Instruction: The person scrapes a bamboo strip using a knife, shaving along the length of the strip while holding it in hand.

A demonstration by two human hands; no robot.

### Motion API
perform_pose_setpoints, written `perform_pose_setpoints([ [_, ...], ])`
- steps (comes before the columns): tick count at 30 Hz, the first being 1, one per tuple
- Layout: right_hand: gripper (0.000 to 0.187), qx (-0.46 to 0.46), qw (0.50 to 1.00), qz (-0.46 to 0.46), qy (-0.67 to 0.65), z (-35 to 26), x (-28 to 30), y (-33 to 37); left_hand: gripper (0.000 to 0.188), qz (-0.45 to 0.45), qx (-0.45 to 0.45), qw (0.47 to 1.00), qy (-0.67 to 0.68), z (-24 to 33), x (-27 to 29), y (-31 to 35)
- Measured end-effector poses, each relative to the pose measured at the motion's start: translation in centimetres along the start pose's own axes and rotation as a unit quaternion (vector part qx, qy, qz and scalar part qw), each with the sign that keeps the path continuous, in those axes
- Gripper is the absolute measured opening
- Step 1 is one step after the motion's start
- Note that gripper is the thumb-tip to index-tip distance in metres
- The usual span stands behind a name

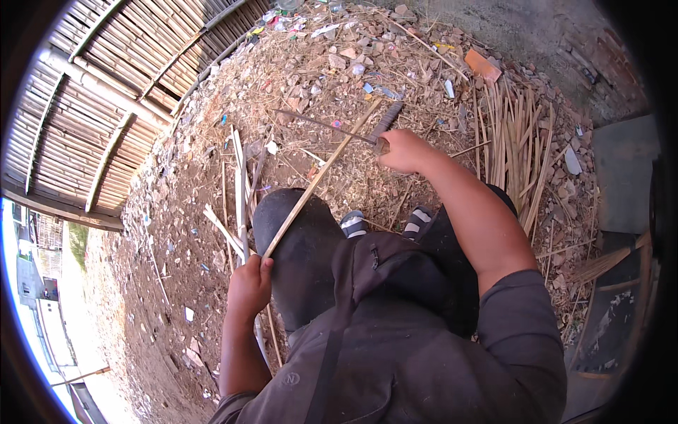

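My left hand [249, 286] is closed around the lower end of a long, pale bamboo strip [311, 187]. The strip slants up and to the right across my left knee. In my right hand [404, 150], closed fingers hold a knife [307, 118], its thin dark blade pointing left. The blade crosses the strip near its far end; whether they touch I cannot tell. Just beyond my right fingers is a dark, ribbed, rod-like piece [388, 119], partly hidden by the hand.
A heap of split bamboo strips [515, 134] lies to the right. More pale strips [241, 184] lie beside my left knee. Rubble and litter cover the ground, with an orange brick piece [482, 66] near the far wall [522, 35]. A bamboo fence [92, 106] stands at the far left.
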State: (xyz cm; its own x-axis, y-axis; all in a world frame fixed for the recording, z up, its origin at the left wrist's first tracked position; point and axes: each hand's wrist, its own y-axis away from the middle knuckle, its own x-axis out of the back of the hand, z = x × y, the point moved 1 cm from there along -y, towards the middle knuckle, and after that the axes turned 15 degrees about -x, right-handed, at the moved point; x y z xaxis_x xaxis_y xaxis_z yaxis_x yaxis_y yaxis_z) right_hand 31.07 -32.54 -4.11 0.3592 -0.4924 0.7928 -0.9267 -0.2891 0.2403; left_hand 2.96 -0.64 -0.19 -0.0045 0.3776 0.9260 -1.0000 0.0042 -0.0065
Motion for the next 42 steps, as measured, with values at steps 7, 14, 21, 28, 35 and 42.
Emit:
perform_pose_setpoints([
  [7, 0.02, 0.101, 0.986, -0.063, 0.12, -4.3, -0.9, 3.1, 0.038, -0.015, 0.002, 1.0, -0.003, -0.8, 0.1, 0.2],
  [14, 0.021, 0.071, 0.994, -0.057, 0.054, -2.8, -1.5, 1.9, 0.036, -0.007, 0.0, 1.0, 0.009, -0.8, -0.3, 0.1],
  [21, 0.022, 0.037, 0.996, -0.033, 0.074, -0.7, 1.2, 1.4, 0.036, -0.009, -0.001, 1.0, 0.009, -0.2, -0.1, 0.0],
  [28, 0.03, 0.058, 0.992, -0.057, 0.101, -3.5, 0.0, 3.0, 0.037, -0.02, -0.005, 1.0, 0.0, -0.6, 0.3, 0.2],
  [35, 0.037, -0.007, 1.0, -0.018, 0.008, 0.5, 0.5, -0.1, 0.039, -0.015, -0.011, 1.0, 0.006, -0.7, 0.2, 0.0],
  [42, 0.031, 0.08, 0.99, -0.079, 0.091, -1.9, 0.3, 1.8, 0.04, -0.01, -0.024, 0.999, 0.025, -1.0, 0.4, -0.1],
])
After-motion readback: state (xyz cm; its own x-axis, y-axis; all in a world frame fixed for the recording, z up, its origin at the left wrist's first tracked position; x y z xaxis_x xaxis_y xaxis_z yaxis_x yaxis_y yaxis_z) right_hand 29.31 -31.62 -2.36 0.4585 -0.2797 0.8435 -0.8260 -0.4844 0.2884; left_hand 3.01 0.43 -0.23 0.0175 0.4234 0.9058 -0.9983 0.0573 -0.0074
